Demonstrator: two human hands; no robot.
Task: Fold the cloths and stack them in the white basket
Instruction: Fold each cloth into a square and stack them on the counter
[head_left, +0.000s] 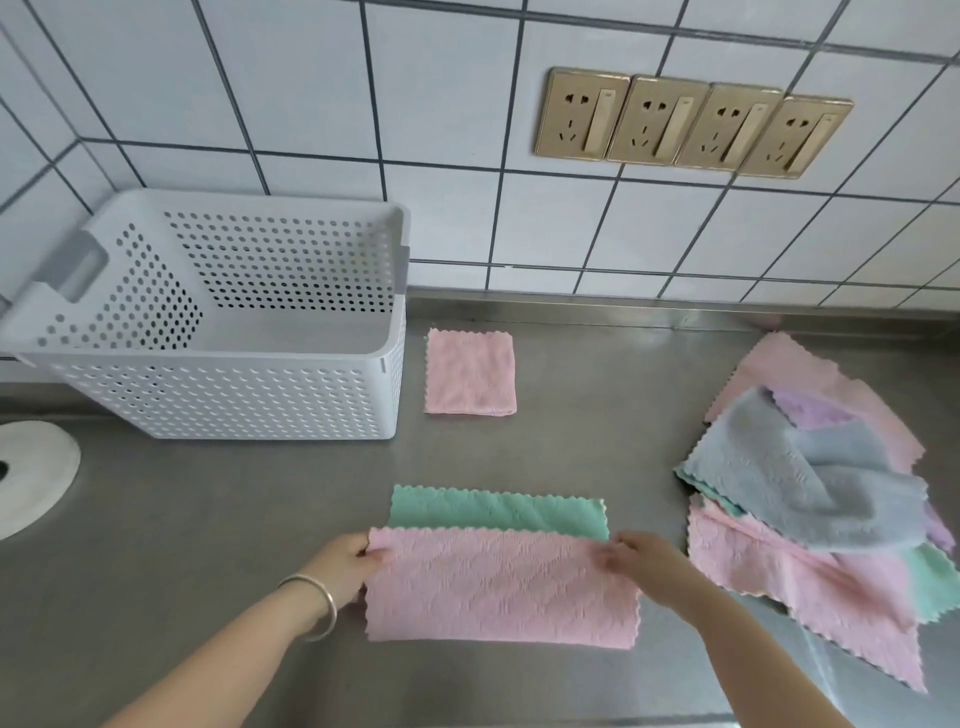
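A two-sided cloth, pink on one face (498, 587) and green on the other (493, 509), lies on the steel counter in front of me, its near half folded over so a green strip shows at the far edge. My left hand (348, 564) pinches the fold's upper left corner. My right hand (644, 564) pinches the upper right corner. A folded pink square (470, 371) lies further back, just right of the white perforated basket (218, 395), which looks empty inside.
A loose pile of pink, grey, purple and green cloths (810, 499) spreads over the counter's right side. A white round object (31, 473) sits at the left edge. Gold wall sockets (691, 122) are on the tiled wall behind.
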